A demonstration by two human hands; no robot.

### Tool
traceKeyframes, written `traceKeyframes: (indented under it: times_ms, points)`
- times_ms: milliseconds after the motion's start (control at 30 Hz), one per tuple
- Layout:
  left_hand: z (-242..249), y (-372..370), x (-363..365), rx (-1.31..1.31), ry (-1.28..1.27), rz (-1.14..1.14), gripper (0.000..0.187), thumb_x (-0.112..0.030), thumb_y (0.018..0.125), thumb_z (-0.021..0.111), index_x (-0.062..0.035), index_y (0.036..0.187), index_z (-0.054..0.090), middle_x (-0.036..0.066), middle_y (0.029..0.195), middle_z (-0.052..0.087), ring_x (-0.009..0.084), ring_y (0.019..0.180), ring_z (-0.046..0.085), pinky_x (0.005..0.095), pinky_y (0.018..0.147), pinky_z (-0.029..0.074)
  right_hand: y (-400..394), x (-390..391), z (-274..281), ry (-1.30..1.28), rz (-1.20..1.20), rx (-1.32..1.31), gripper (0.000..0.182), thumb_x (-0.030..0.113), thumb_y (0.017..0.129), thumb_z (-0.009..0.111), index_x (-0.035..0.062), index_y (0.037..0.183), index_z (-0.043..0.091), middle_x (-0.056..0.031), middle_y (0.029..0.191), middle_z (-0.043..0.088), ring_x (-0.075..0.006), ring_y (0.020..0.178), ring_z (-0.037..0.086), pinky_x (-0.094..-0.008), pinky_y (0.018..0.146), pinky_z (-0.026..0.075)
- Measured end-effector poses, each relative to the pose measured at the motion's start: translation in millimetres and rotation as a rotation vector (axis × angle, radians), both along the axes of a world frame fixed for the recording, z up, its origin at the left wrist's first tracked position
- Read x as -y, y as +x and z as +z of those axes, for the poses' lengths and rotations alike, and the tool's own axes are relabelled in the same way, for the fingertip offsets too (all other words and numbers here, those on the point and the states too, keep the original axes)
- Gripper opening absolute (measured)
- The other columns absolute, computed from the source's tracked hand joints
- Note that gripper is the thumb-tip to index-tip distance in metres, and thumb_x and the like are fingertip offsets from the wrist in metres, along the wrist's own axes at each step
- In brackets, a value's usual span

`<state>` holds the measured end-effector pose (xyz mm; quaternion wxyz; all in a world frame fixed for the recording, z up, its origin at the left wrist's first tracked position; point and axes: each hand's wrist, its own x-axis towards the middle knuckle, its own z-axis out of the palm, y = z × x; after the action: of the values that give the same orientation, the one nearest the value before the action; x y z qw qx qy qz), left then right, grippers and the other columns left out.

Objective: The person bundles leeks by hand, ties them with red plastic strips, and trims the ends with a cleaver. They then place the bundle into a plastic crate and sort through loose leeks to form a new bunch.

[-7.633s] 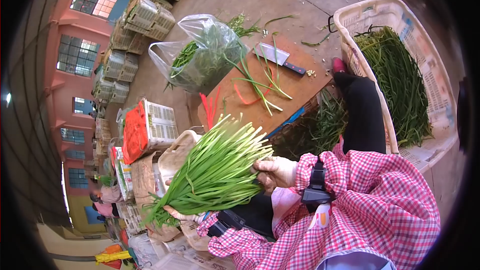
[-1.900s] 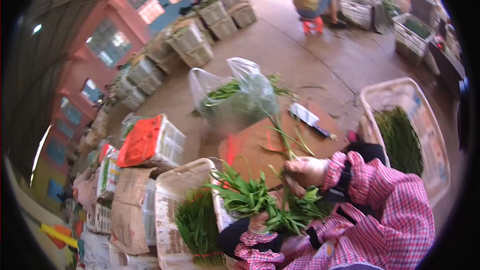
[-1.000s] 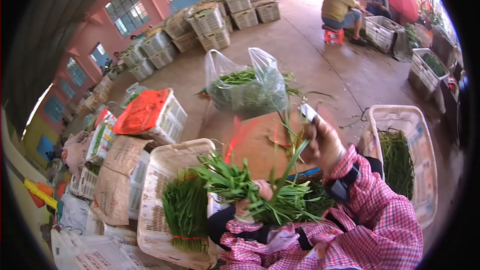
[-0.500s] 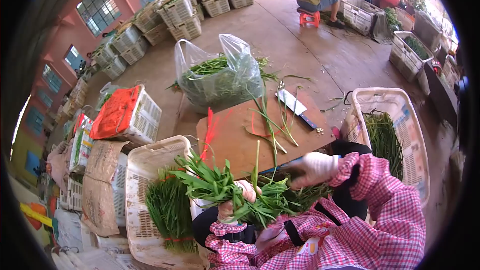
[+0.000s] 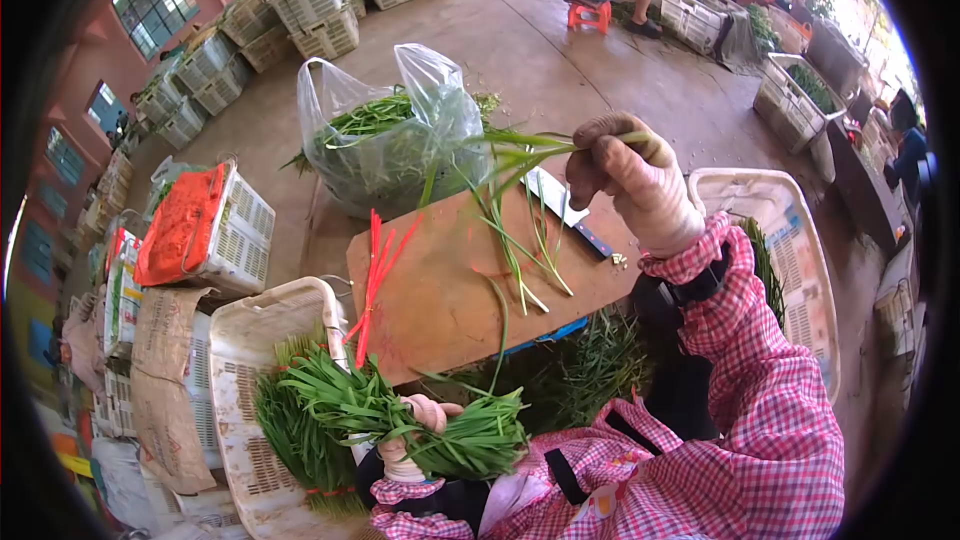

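Here's the left hand [image 5: 432, 413], closed firmly round a bunch of garlic chives [image 5: 470, 440], low over the lap and right beside the long white crate [image 5: 272, 297]! Up goes the eye to the right hand [image 5: 640, 180]: thumb and fingers pinched together on a few loose green leaves [image 5: 530, 150], high above the worktop [image 5: 430, 270]. Down on that board lie the cleaver [image 5: 560, 202], cut stalks [image 5: 512, 260] and red ties [image 5: 373, 285].

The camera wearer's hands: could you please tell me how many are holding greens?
2: the left hand, low in the view, grips a leafy bunch; the right hand, raised, pinches a few strands. The bunch partly hides the left.
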<state>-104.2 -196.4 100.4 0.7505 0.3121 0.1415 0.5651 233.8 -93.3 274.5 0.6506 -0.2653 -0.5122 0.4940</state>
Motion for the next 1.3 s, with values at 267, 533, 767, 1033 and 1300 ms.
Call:
traceKeyframes:
  times_ms: [267,533,767,1033,1300]
  points:
    - [-33,31,-12,0.152,-0.156,-0.227,0.031,-0.031,0.075,0.065,-0.0039,0.073,0.051,0.007,0.072,0.049,0.0220,0.067,0.052,0.0484,0.088,0.042,-13,-52,-154,0.151,-0.319,1.003,0.019,0.003,0.078,0.063,0.0088,0.096,0.062,-0.0073,0.079,0.060,-0.0232,0.073,0.061,-0.0336,0.065,0.050]
    - [-30,21,-24,0.223,-0.035,-0.119,0.032,-0.036,0.085,0.057,-0.0044,0.084,0.056,0.007,0.076,0.055,0.0223,0.066,0.055,0.0507,0.087,0.043,-1,-4,-209,-0.076,-0.190,1.446,0.050,0.003,0.076,0.053,0.0157,0.124,0.049,-0.0127,0.094,0.060,-0.0340,0.082,0.060,-0.0413,0.068,0.050]
    - [2,-3,-25,0.421,0.247,-0.175,0.022,-0.026,0.093,0.050,-0.0054,0.083,0.048,0.006,0.074,0.051,0.0218,0.068,0.052,0.0497,0.084,0.042,5,82,-200,-0.891,0.272,0.523,0.036,0.025,0.089,0.057,0.0072,0.121,0.056,0.0011,0.079,0.062,-0.0080,0.069,0.058,-0.0238,0.062,0.048]
    - [88,28,-29,0.371,0.713,-0.837,0.004,-0.002,0.085,0.054,0.0010,0.084,0.053,0.014,0.080,0.058,0.0278,0.072,0.057,0.0541,0.077,0.044,-16,99,-184,-0.889,0.668,0.645,0.050,0.037,0.086,0.062,0.0100,0.127,0.051,0.0005,0.064,0.053,-0.0085,0.050,0.049,-0.0243,0.042,0.039]
    - [175,92,27,0.094,0.752,-1.107,0.011,-0.008,0.083,0.062,0.0000,0.076,0.059,0.014,0.078,0.060,0.0286,0.065,0.059,0.0493,0.072,0.046,-39,141,-196,-0.782,0.847,-0.422,0.027,0.027,0.087,0.061,0.0021,0.097,0.056,-0.0041,0.062,0.058,-0.0117,0.051,0.056,-0.0244,0.046,0.045]
